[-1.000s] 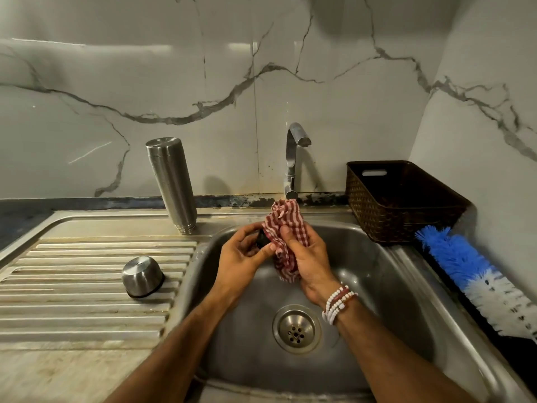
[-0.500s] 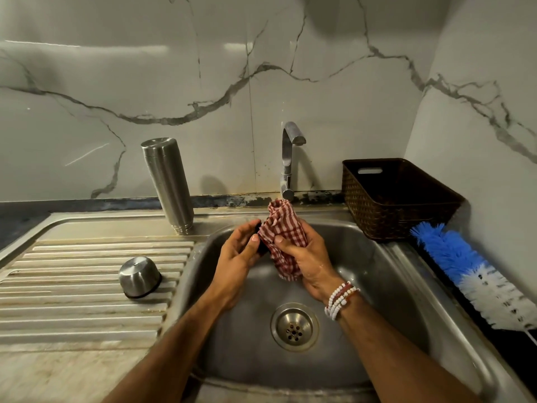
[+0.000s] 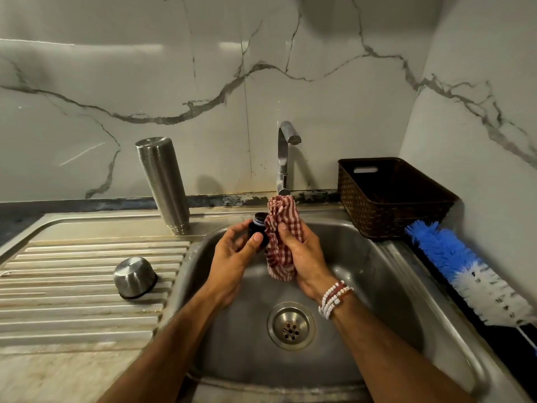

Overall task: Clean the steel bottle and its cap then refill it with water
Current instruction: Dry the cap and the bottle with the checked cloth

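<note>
Steel cup (image 3: 134,277): inverted on the drainboard (image 3: 72,289).
Steel bottle (image 3: 164,181): standing behind it, near the wall (image 3: 87,82).
Left hand (image 3: 232,258): over the sink (image 3: 377,274), fingers (image 3: 240,226) curled round the dark cap (image 3: 258,226).
Right hand (image 3: 305,257): just beside, clenching the red checked cloth (image 3: 282,225).

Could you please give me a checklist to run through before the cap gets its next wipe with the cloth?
1. The left hand grips the cap: ok.
2. The right hand grips the cloth: ok.
3. The cloth touches the cap: ok.
4. Both are held over the sink: ok.
5. The tap is off, no water running: ok.
6. The cap is already clean: cannot tell.
</note>
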